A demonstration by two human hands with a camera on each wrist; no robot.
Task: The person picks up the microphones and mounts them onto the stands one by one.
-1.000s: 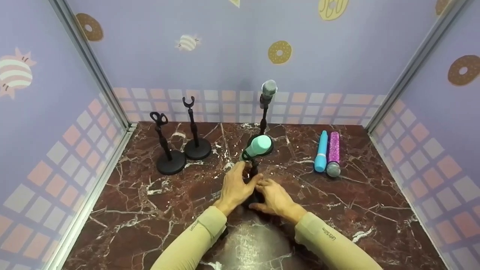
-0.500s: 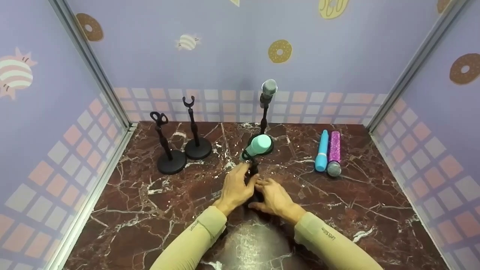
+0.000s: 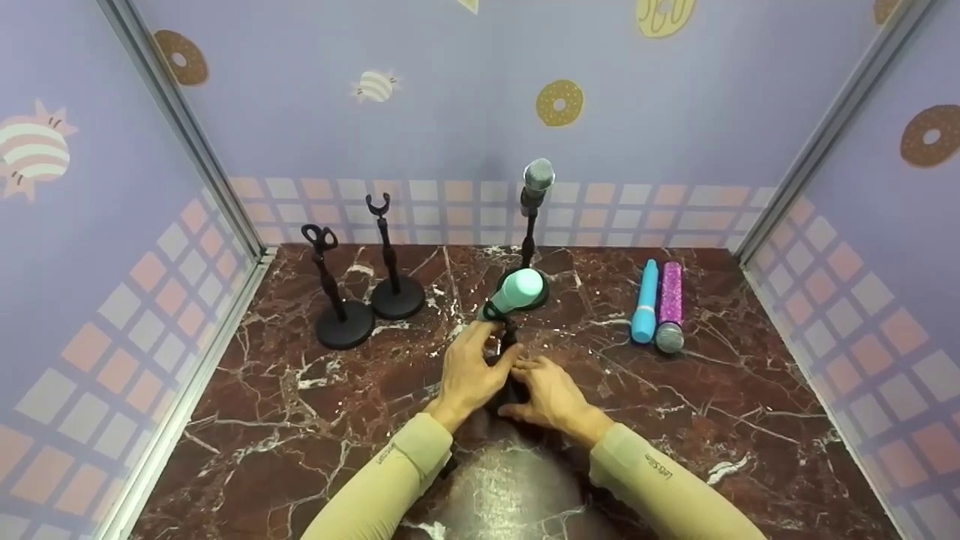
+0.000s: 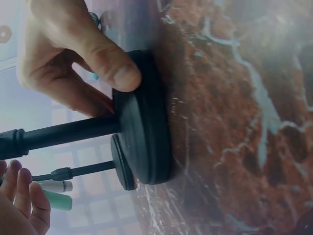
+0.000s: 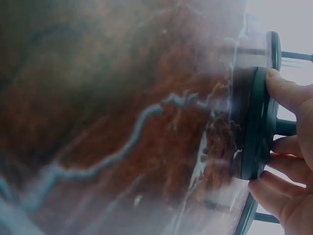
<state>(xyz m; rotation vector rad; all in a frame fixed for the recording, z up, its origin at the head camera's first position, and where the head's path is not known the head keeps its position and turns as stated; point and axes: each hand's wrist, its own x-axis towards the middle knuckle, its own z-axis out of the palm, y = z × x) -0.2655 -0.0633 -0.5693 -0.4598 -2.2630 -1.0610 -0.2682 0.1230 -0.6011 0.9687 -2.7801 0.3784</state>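
A black microphone stand (image 3: 510,341) bears a mint-green microphone (image 3: 517,291), tilted in its clip, at the middle of the table. My left hand (image 3: 471,373) is around the stand's upright from the left, below the clip. From the right, my right hand (image 3: 553,395) grips the round black base (image 5: 259,122), its thumb and fingertips at the rim. In the left wrist view a thumb (image 4: 126,77) presses on top of the base (image 4: 146,127), and left fingers (image 4: 22,196) show beside the pole. The hands hide much of the upright in the head view.
Behind stands another stand holding a silver-headed microphone (image 3: 538,177). Two stands without microphones, one with a looped clip (image 3: 343,326) and one with a forked clip (image 3: 397,298), are at left. A blue microphone (image 3: 644,304) and a glittery purple microphone (image 3: 671,300) lie at right.
Both hands stay at the stand with almost no movement. The mint-green microphone and the other things keep their places.
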